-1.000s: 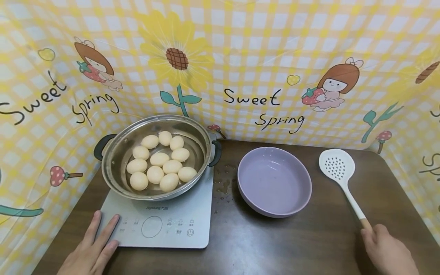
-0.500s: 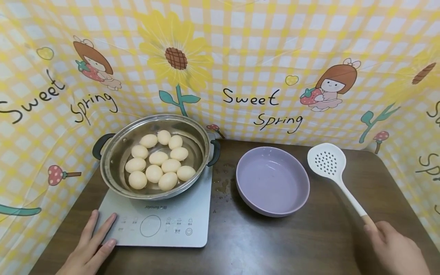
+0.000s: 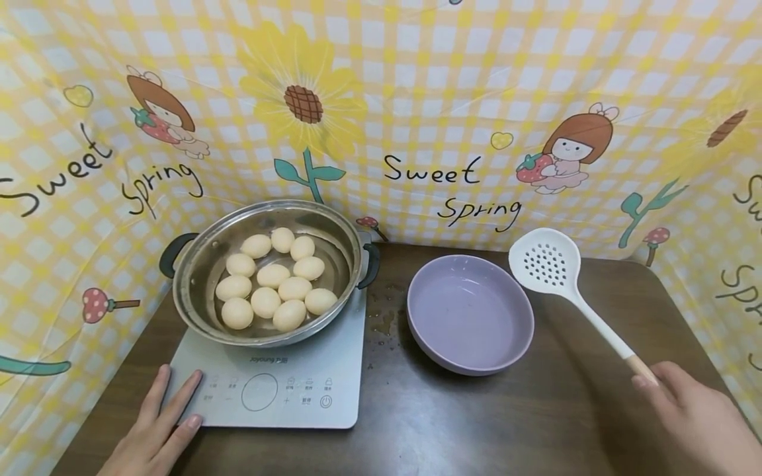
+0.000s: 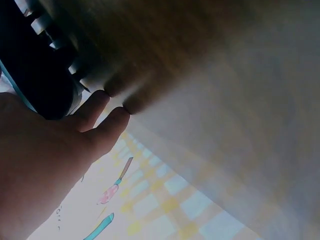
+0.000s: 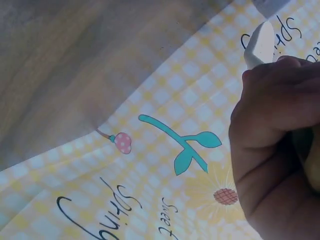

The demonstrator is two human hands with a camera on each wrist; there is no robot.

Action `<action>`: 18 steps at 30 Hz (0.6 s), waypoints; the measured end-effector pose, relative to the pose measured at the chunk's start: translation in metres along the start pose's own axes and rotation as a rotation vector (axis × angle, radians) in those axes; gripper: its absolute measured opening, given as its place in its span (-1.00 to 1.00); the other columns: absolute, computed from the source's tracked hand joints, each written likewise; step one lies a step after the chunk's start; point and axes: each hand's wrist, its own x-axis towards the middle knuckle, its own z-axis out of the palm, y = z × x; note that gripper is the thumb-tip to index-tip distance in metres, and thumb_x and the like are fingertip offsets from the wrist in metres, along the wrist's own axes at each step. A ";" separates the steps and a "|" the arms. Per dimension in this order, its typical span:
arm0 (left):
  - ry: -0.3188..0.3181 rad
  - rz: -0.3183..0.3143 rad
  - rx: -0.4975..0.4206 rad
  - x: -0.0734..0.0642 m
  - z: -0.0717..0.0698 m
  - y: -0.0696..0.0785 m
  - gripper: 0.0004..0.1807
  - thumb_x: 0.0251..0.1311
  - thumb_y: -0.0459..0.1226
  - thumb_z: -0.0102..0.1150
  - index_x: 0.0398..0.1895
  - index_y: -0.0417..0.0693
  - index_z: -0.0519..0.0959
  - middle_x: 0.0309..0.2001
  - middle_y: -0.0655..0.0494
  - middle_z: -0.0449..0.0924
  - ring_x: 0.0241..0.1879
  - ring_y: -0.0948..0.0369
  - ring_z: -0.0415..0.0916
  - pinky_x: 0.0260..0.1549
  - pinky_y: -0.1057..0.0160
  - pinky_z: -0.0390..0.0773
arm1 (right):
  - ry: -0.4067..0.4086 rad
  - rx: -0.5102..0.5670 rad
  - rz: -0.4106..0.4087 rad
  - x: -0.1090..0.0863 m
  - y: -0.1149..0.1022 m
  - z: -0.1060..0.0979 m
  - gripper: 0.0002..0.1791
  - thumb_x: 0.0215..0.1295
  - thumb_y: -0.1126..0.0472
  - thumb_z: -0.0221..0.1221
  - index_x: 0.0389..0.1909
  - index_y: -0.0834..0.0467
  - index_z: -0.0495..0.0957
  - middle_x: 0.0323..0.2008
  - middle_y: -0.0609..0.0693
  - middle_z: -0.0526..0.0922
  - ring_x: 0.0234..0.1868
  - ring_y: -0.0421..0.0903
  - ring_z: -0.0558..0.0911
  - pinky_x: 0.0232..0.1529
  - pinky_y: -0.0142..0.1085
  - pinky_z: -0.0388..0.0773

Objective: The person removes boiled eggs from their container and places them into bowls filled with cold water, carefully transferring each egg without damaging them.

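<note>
My right hand (image 3: 702, 416) grips the wooden handle of a white slotted spoon (image 3: 595, 317), whose perforated head is raised above the table just right of a lavender bowl (image 3: 470, 317). In the right wrist view, curled fingers (image 5: 280, 115) wrap the handle, and part of the white spoon shows beyond them. At the lower left, my left hand (image 3: 151, 423) rests with its fingers spread on the edge of a silver induction cooker (image 3: 309, 390). A steel pot (image 3: 199, 311) with black handles stands on the cooker, holding several pale eggs (image 3: 274, 276). The bowl has nothing in it.
Water drops (image 3: 383, 324) lie on the brown table (image 3: 434, 423) between cooker and bowl. A yellow checked cloth (image 3: 417, 99) with printed figures hangs behind the table and along both sides.
The slotted spoon has risen from the table and moved left toward the bowl in my right hand. My left hand stays at the cooker's edge, and the view has shifted slightly.
</note>
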 end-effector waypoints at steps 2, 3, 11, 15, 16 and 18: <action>0.001 0.000 0.004 0.000 0.001 -0.001 -0.25 0.58 0.10 -0.25 0.66 0.15 -0.23 0.56 -0.15 -0.77 0.21 -0.70 0.01 -0.20 -0.61 0.19 | 0.002 0.012 -0.008 0.002 -0.001 -0.003 -0.61 0.60 0.10 0.01 0.01 0.42 0.43 -0.57 -0.08 0.43 -0.69 -0.18 0.24 -0.67 -0.31 0.28; 0.001 0.000 0.005 0.000 0.001 -0.001 -0.25 0.58 0.10 -0.25 0.66 0.16 -0.23 0.56 -0.15 -0.77 0.22 -0.70 0.01 -0.20 -0.61 0.19 | 0.010 0.018 -0.015 0.002 -0.001 -0.005 -0.63 0.59 0.12 0.02 -0.01 0.43 0.44 -0.55 -0.08 0.48 -0.69 -0.19 0.26 -0.67 -0.33 0.32; 0.002 0.004 0.005 0.001 0.002 -0.005 -0.25 0.57 0.12 -0.26 0.66 0.19 -0.22 0.56 -0.14 -0.76 0.23 -0.69 0.00 -0.19 -0.60 0.19 | 0.024 0.067 -0.073 0.011 -0.011 -0.014 -0.68 0.56 0.07 0.08 0.04 0.24 0.54 -0.36 0.08 0.69 -0.49 -0.06 0.57 -0.55 -0.06 0.48; 0.006 0.005 0.004 0.000 0.003 -0.004 -0.25 0.58 0.10 -0.24 0.66 0.17 -0.23 0.56 -0.14 -0.76 0.21 -0.70 0.03 -0.21 -0.59 0.21 | 0.011 0.050 -0.117 0.013 -0.022 -0.017 -0.75 0.58 0.09 0.05 0.04 0.16 0.53 -0.41 -0.06 0.62 -0.62 -0.22 0.36 -0.58 -0.23 0.35; 0.008 0.006 0.005 0.000 0.003 -0.004 -0.25 0.58 0.10 -0.24 0.66 0.17 -0.23 0.56 -0.14 -0.76 0.21 -0.70 0.03 -0.22 -0.59 0.22 | -0.001 0.049 -0.121 0.014 -0.025 -0.018 -0.76 0.59 0.09 0.04 0.05 0.16 0.52 -0.41 -0.08 0.60 -0.64 -0.23 0.31 -0.59 -0.26 0.32; 0.012 0.008 0.007 -0.001 0.003 -0.004 -0.25 0.58 0.10 -0.24 0.66 0.17 -0.22 0.56 -0.13 -0.76 0.21 -0.69 0.04 -0.22 -0.59 0.22 | -0.020 0.050 -0.122 0.015 -0.032 -0.019 -0.76 0.60 0.09 0.02 0.05 0.14 0.51 -0.48 -0.12 0.51 -0.67 -0.23 0.25 -0.62 -0.29 0.25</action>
